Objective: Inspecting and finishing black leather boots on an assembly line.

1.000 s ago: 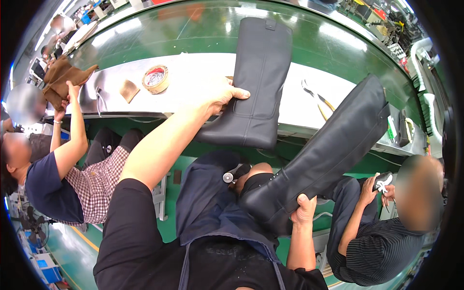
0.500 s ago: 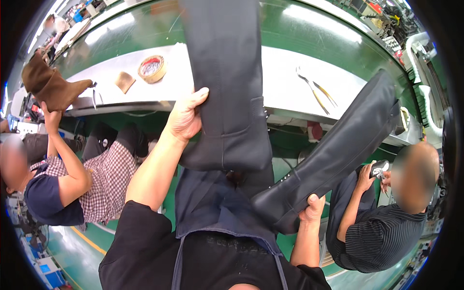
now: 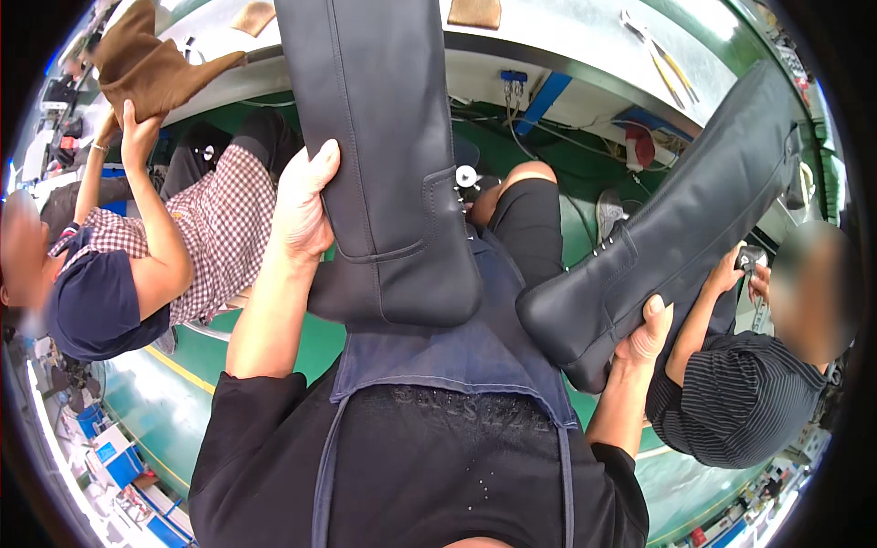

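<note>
Left grip [image 3: 304, 203] on boot [image 3: 370, 137]; bench [image 3: 566, 38], green floor [image 3: 195, 352]

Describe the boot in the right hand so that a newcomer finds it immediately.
Start from the bench across the picture's top. Below its right part, the right hand holds a tall black boot near its lower end. It slants to the upper right, while the other black boot, in the left hand, is nearly upright.

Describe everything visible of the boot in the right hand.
The tall black boot looks like smooth leather, with stitched seams, small shiny studs near the ankle and a tab near the top. It is tilted, overlapping the bench in view, shaft toward the picture's upper right, foot end lower left. The right hand grips it low down, thumb on its side.
</note>
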The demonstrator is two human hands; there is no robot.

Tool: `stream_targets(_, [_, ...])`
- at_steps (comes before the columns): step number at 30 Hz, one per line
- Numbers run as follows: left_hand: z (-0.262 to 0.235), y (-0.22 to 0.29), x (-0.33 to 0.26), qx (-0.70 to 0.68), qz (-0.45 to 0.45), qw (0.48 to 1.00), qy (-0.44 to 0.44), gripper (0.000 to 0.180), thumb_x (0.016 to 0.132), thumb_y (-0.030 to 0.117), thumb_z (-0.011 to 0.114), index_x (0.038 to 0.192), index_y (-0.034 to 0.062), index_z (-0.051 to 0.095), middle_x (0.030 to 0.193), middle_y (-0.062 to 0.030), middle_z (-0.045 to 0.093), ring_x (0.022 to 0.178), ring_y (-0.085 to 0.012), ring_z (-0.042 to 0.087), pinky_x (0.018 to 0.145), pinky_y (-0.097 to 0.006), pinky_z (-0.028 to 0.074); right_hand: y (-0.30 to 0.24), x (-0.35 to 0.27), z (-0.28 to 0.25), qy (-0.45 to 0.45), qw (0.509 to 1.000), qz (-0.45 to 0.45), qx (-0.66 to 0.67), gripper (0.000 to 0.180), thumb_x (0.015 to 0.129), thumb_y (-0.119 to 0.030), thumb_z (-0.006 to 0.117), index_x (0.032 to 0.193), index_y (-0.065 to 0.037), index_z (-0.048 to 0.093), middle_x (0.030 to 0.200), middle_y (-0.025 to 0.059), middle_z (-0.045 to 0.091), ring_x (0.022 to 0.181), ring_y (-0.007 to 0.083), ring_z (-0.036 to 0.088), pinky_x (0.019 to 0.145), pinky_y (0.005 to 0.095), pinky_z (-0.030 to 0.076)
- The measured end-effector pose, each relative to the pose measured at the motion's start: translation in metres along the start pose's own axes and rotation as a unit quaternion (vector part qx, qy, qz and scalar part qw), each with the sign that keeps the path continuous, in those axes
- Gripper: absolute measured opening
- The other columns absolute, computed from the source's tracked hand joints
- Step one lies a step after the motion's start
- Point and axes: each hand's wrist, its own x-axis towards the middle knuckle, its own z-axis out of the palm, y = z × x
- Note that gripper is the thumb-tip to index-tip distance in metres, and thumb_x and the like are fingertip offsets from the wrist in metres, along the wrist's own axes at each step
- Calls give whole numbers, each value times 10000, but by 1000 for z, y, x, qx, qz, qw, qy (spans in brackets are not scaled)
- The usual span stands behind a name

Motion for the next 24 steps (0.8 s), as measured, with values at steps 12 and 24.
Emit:
stream_targets(12, [-13, -22, -29, -55, -108, 992, 33, 436, 1010, 220, 616, 1347, -46, 543, 1267, -162, 661, 1114, -256, 680, 975, -410, 568, 22, -31, -2, 48, 984, 155, 75, 576, 889, -293, 694, 1347, 27, 554, 1280, 190, 658, 1133, 331, 667, 1015, 491, 536])
stream_targets(24, [-9, -40, -32, -40, -113, 992, 40, 435, 1014, 206, 608, 1353, -55, 529, 1283, -171, 652, 1132, -261, 674, 983, -414, 567, 16, -31, 2, 56, 989, 136, 28, 540, 880, -219, 716, 1327, 44, 564, 1236, 184, 675, 1072, 310, 697, 960, 460, 578])
